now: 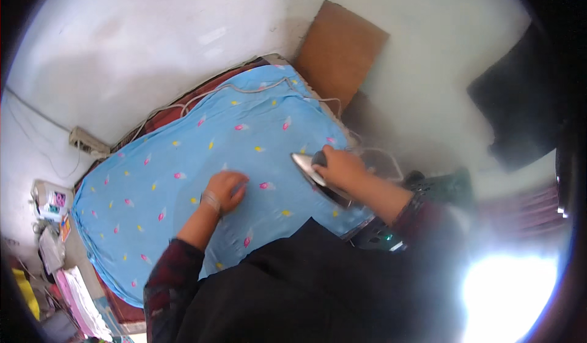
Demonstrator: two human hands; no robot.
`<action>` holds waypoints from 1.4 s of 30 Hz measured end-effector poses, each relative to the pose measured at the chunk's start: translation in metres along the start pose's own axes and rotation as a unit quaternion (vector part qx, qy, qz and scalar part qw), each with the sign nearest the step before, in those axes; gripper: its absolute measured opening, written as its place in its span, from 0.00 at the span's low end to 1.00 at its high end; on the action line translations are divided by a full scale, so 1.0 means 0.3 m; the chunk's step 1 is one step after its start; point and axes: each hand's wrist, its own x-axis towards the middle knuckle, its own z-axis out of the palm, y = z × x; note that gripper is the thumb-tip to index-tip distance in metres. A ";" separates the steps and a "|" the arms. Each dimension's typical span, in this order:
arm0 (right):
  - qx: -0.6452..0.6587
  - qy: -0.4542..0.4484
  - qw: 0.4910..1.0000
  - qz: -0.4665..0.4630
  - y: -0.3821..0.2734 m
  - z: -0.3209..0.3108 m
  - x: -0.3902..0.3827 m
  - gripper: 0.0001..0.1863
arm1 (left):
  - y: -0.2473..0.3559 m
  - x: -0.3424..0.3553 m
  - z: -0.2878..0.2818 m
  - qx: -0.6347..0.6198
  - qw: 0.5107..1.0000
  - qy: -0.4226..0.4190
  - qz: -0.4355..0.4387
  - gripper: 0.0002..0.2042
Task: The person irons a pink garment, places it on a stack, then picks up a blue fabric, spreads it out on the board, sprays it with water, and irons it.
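Observation:
My right hand is wrapped round the dark handle of a clothes iron. The iron's pale pointed tip faces the upper left, over the right part of a light blue cloth printed with pink and yellow motifs. My left hand, with a band at the wrist, is over the middle of the cloth. Its fingers are loosely bent, a little blurred, with the thumb apart and nothing seen in them. The cloth is spread over a wide surface, with small wrinkles near my body. Part of the iron is hidden by my right hand.
A pale cord runs along the cloth's far edge. A power strip sits by the wall at the left. A brown board leans in the corner. Folded cloths lie at lower left, a dark crate at right.

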 end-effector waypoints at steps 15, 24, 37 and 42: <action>0.013 -0.007 1.000 -0.020 -0.026 -0.002 0.037 0.22 | 0.035 1.145 0.331 0.252 0.919 -0.282 0.111 0.16; 0.010 0.021 0.998 0.064 -0.025 -0.030 0.153 0.23 | 0.011 1.118 0.304 0.273 0.926 -0.241 0.097 0.16; -0.016 0.004 0.991 0.135 -0.013 -0.046 0.218 0.25 | -0.044 1.157 0.346 0.136 0.971 -0.195 0.010 0.15; 0.009 0.040 0.978 0.203 0.006 -0.061 0.340 0.27 | -0.095 1.134 0.298 0.027 0.999 0.003 0.037 0.06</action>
